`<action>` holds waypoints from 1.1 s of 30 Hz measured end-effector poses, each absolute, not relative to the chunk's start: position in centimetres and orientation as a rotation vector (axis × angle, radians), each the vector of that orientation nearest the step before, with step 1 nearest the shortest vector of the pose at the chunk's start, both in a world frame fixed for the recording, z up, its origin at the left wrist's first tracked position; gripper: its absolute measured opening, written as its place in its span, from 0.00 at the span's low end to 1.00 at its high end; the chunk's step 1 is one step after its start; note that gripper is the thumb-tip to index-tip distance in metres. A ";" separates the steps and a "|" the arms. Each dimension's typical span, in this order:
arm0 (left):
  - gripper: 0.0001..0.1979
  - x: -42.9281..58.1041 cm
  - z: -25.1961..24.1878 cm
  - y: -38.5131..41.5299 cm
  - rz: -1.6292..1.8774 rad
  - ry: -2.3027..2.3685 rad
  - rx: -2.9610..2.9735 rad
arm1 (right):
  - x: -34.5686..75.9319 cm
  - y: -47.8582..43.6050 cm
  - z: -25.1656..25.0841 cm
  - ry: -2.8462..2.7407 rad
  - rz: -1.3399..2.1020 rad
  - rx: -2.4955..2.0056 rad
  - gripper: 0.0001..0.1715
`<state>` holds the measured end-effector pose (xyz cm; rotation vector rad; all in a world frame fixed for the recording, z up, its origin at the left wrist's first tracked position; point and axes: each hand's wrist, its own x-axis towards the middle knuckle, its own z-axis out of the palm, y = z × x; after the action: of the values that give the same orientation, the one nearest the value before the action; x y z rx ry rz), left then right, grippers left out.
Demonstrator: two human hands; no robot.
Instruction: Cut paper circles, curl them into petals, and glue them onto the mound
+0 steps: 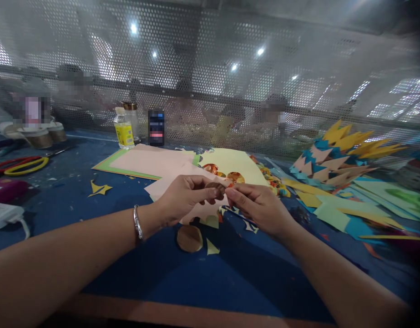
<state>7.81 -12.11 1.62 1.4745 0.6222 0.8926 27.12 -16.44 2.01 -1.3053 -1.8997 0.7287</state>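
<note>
My left hand (184, 198), a silver bracelet on its wrist, is closed around a small brown disc (214, 186), seemingly paper. Opposite it, my right hand (260, 205) pinches at the disc's right edge with thumb and forefinger. Behind the fingers, a bit of orange-red shows, too small to name. Below the hands a larger brown round piece (189, 238) lies on the blue table beside a pale yellow scrap (212, 247). Just past the hands, patterned orange-brown discs (235, 177) rest on a pale yellow sheet (230, 157).
Pink sheets (144, 160) lie at the back. A yellow-labelled bottle (124, 130) and a phone (156, 128) stand near the perforated metal screen (203, 59). Scissors (25, 165) are at left; a spiky paper stack (332, 161) and coloured strips are at right.
</note>
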 end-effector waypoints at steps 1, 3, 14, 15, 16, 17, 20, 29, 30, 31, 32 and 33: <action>0.08 7.8 1.6 -12.1 0.887 0.621 1.470 | 27.1 -16.5 2.1 -1.908 0.714 -1.308 0.24; 0.08 7.8 1.7 -12.1 0.876 0.615 1.462 | 27.1 -16.4 2.1 -1.922 0.681 -1.312 0.24; 0.06 7.7 1.6 -11.8 0.837 0.580 1.441 | 27.2 -16.3 2.3 -2.021 0.528 -1.306 0.24; 0.06 7.6 1.6 -11.8 0.837 0.578 1.441 | 27.2 -16.3 2.3 -2.021 0.528 -1.308 0.25; 0.06 7.6 1.6 -11.8 0.836 0.577 1.441 | 27.2 -16.3 2.3 -2.019 0.530 -1.311 0.25; 0.07 7.6 1.6 -11.8 0.836 0.577 1.440 | 27.2 -16.3 2.3 -2.015 0.533 -1.313 0.25; 0.07 7.6 1.5 -11.8 0.830 0.579 1.441 | 27.3 -16.3 2.3 -2.003 0.542 -1.314 0.24; 0.08 7.6 1.4 -11.6 0.806 0.584 1.428 | 27.3 -16.2 2.3 -2.011 0.539 -1.308 0.24; 0.08 7.6 1.4 -11.7 0.808 0.585 1.422 | 27.3 -16.2 2.3 -2.014 0.540 -1.311 0.24; 0.07 7.6 1.4 -11.7 0.809 0.586 1.418 | 27.3 -16.2 2.3 -2.017 0.540 -1.315 0.25; 0.07 7.6 1.5 -11.7 0.809 0.586 1.416 | 27.3 -16.2 2.3 -2.020 0.540 -1.318 0.25; 0.06 7.6 1.6 -11.7 0.808 0.588 1.416 | 27.3 -16.2 2.3 -2.021 0.539 -1.321 0.25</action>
<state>7.60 -11.74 1.58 1.4155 0.5880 0.8080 27.28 -16.24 2.26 -1.3210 -2.0213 0.5391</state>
